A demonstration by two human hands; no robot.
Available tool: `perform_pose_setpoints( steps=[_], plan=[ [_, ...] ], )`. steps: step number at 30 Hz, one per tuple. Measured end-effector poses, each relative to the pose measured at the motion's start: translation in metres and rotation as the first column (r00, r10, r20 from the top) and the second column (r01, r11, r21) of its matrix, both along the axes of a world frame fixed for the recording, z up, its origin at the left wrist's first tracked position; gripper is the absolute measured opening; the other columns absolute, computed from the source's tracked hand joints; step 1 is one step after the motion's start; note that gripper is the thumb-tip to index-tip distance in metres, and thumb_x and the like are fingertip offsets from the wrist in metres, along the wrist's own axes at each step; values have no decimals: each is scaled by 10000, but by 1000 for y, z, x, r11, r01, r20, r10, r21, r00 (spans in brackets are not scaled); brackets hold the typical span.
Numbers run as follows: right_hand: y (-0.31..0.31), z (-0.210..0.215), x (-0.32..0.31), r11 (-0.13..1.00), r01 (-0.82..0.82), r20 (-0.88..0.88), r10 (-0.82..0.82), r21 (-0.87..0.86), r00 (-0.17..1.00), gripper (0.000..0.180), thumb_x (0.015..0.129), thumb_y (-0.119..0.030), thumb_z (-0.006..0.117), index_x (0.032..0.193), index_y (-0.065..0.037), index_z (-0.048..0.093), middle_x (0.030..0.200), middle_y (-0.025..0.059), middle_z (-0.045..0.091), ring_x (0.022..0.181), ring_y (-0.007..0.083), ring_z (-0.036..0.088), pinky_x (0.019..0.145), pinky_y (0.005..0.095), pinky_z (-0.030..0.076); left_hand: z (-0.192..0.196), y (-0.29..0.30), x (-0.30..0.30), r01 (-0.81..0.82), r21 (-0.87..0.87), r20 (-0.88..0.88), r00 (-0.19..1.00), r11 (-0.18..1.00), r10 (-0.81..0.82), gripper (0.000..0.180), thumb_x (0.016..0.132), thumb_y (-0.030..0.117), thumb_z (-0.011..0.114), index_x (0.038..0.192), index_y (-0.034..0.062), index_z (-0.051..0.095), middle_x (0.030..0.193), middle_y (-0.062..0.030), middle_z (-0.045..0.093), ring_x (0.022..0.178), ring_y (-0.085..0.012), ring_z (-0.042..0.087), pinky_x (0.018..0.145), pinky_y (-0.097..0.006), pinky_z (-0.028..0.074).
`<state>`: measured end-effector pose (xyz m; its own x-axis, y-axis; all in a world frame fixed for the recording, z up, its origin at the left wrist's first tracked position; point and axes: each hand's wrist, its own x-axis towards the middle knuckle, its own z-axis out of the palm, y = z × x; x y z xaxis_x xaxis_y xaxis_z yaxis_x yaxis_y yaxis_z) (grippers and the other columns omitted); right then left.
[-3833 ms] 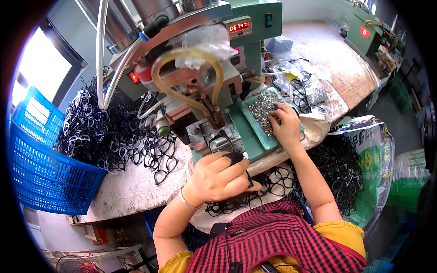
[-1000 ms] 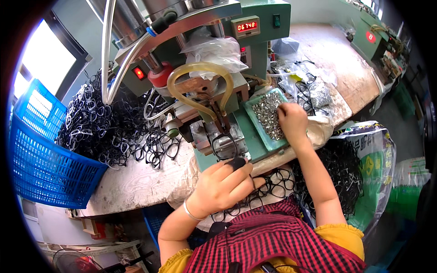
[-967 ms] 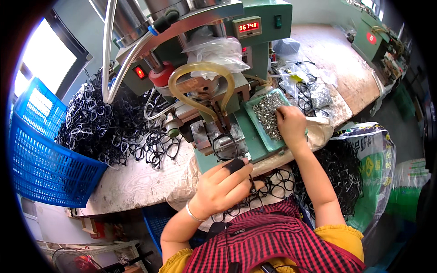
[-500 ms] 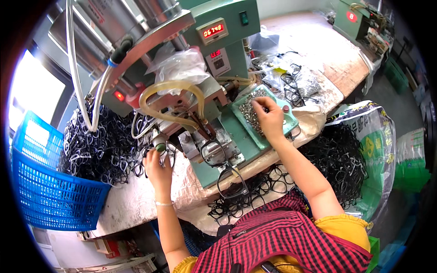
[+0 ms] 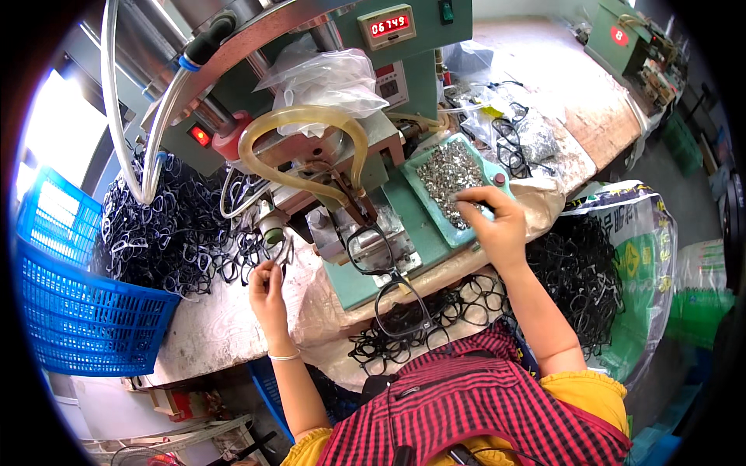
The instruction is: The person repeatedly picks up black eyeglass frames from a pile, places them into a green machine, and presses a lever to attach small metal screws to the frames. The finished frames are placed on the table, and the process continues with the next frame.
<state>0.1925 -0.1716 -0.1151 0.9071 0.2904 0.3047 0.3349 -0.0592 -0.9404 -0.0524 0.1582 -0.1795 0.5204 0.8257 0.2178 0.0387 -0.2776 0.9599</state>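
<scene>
A red and black checked apron (image 5: pixel 466 396) is nearest, at 5 o'clock. Just past it, at 4 o'clock, lie loose dark frames (image 5: pixel 475 289). One black glasses frame (image 5: pixel 395 275) sits tilted near the middle, toward 5 o'clock. Its far ring is over a metal block (image 5: pixel 365 245) and its near ring pokes out past the green base.

The left hand (image 5: pixel 268 299) is at 8 o'clock, above the bench (image 5: pixel 206 330). Its fingertips are together, right by some frames; I cannot tell if it pinches one. The right hand (image 5: pixel 497 225) is at 3 o'clock, with thumb and finger close together over a tray (image 5: pixel 457 238) of shiny bits (image 5: pixel 451 175). I cannot tell if they touch.

A blue basket (image 5: pixel 93 311) stands at 8 o'clock, with a big frame pile (image 5: pixel 163 225) beside it at 9. The green machine (image 5: pixel 423 78) rises at 12.
</scene>
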Motion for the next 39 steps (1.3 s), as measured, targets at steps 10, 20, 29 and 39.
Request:
perform_pose_setpoints(
  steps=[10, 20, 29, 39],
  plan=[
    [84, 29, -30, 932, -246, 92, 229, 266, 969, 284, 831, -15, 709, 1107, 8, 645, 989, 87, 710, 907, 178, 688, 847, 306, 525, 21, -38, 28, -80, 43, 244, 967, 996, 67, 355, 1094, 286, 485, 892, 27, 618, 877, -89, 744, 718, -81, 630, 603, -199, 430],
    [87, 46, -48, 815, -306, -204, 450, 493, 870, 395, 889, -4, 665, 1262, 41, 542, 1107, 97, 719, 1010, 96, 653, 939, 283, 483, 140, -123, 39, 39, 818, 203, 914, 574, -350, 400, 1047, 319, 562, 809, 21, 441, 953, -223, 725, 872, -323, 731, 698, -394, 589],
    [60, 22, 14, 976, -188, 49, 184, 106, 982, 480, 846, -53, 690, 1316, -68, 594, 1143, 127, 698, 1079, 233, 677, 961, 361, 505, 169, -170, 76, 449, 893, -407, 819, 10, -404, 336, 795, 329, 793, 775, 123, 529, 946, -41, 691, 682, -161, 578, 568, -288, 478],
    [-32, -30, 77, 835, 378, 515, -136, -400, 846, 212, 839, -124, 706, 1047, -85, 696, 1096, 148, 690, 1122, 313, 624, 965, 419, 486, 169, -169, 82, 438, 899, -387, 822, 30, -418, 369, 794, 305, 809, 742, 116, 496, 901, -18, 695, 615, -144, 551, 535, -290, 460]
  ],
)
